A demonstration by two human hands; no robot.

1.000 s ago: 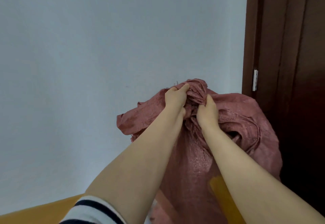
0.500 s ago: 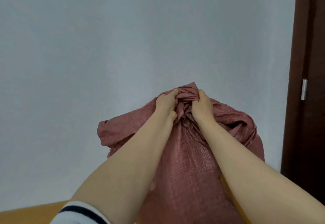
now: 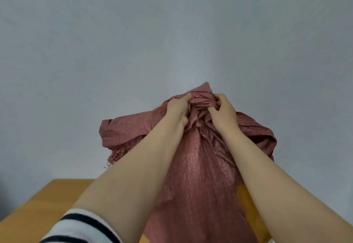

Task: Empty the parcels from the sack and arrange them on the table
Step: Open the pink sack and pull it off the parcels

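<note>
Woven pink plastic cloth is making up the sack [image 3: 200,166], which is hanging upright in front of the pale wall [image 3: 114,51] and over the wooden surface [image 3: 38,204]. Its lower part is running out of the bottom of the view, so I cannot tell whether it is resting on that surface. Both hands are closing on its bunched top. The left hand [image 3: 177,109] is gripping the gathered cloth with its fingers curled into the folds, and the right hand [image 3: 223,113], just beside it, is pinching the same bunch between thumb and bent fingers. No parcels are showing, and a tan patch [image 3: 243,195] low on the right is too unclear to name. I cannot tell whether the bunch is the mouth or the closed end. The cloth is creasing and drooping wherever it is not being held, so it is probably behaving as a limp, thin material with no stiff edge to lean on. Its slight sheen is hinting that it may slide through a loose pinch. The body below the hands is hanging taut and rounded, which suggests some weight inside, and a full fist round gathered cloth looks like the safer hold. The frayed edge [image 3: 118,153] on the left is unravelling into loose threads, which makes it a poor place to pull. A striped sleeve [image 3: 80,225] is showing at the lower left.
</note>
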